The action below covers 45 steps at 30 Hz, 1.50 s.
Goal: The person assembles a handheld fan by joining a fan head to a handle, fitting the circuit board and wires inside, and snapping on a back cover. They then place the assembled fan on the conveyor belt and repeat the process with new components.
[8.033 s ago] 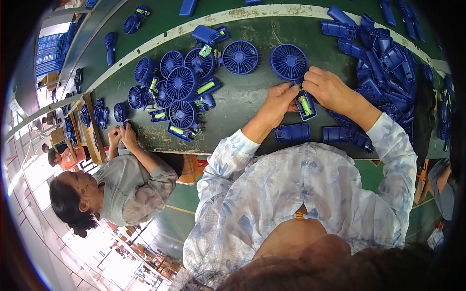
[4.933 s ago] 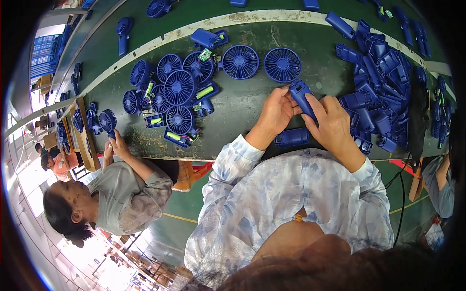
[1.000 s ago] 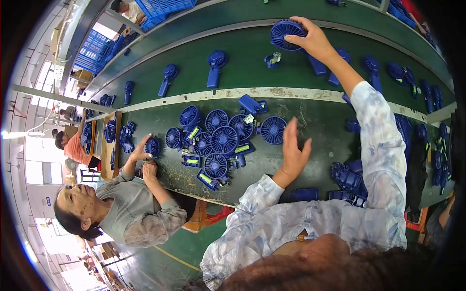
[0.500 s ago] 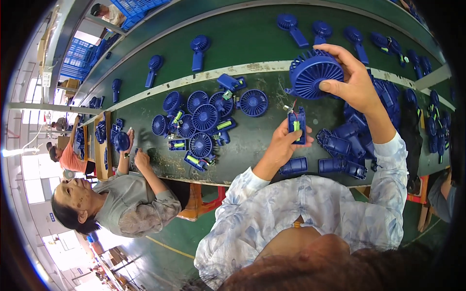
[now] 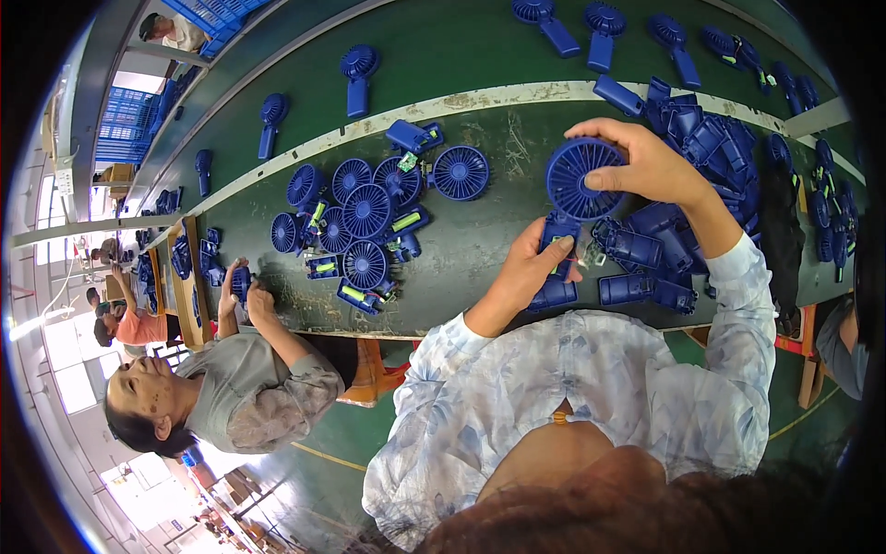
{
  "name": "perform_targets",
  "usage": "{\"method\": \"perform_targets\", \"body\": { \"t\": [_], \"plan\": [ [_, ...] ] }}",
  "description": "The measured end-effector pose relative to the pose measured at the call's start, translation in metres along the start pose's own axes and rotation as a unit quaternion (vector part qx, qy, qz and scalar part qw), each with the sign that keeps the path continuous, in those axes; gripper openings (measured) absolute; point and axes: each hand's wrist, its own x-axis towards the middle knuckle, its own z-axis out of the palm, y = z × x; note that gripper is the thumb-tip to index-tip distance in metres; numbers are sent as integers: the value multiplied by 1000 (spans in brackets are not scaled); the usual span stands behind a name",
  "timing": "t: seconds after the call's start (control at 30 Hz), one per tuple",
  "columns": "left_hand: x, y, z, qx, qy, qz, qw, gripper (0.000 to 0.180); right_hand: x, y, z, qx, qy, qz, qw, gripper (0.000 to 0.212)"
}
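Observation:
My right hand (image 5: pixel 641 164) grips the round, slatted head (image 5: pixel 580 180) of a blue handheld fan, with the thumb across its front. Just below it, my left hand (image 5: pixel 517 277) is closed around the blue fan handle (image 5: pixel 559 227), its thumb pressing on the front. Head and handle now meet or overlap at the neck; whether they are joined I cannot tell. My left fingers cover much of the handle. Close to my hands on the right lie blue handle shells (image 5: pixel 632 247), and a small piece with loose wiring shows beside the handle.
To the left lies a cluster of fan heads (image 5: pixel 367 210), some handles holding green cells. More handle shells (image 5: pixel 701 138) are heaped at the right. Beyond a pale strip (image 5: pixel 480 99), whole fans (image 5: pixel 358 78) lie spaced out. A co-worker (image 5: pixel 249 388) at the left holds a blue fan part.
My right hand has brought the fan head down onto the top of the handle, its slatted face turned up. The green cell in the handle no longer shows. The co-worker's hands have come together.

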Motion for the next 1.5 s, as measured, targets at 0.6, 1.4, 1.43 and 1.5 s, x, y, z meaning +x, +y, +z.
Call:
{"method": "perform_targets", "body": {
  "t": [0.6, 1.4, 1.43, 1.5],
  "plan": [
    [10, -27, -14, 47, 82, 45, 994, 30, 23, 64, 10, -88, 25, -20, 996, 51],
    [36, -30, -34, -125, 146, -142, 971, 13, 1, 94, 72, -382, 189, -320, 846, 25],
    [36, -33, -34, -121, 155, -143, 970, 11, -2, 92, 74, -350, 161, -284, 878, 20],
    [36, -33, -37, -126, 149, -145, 970, 12, -3, 96, 75, -313, 146, -255, 903, 17]
  ]
}}
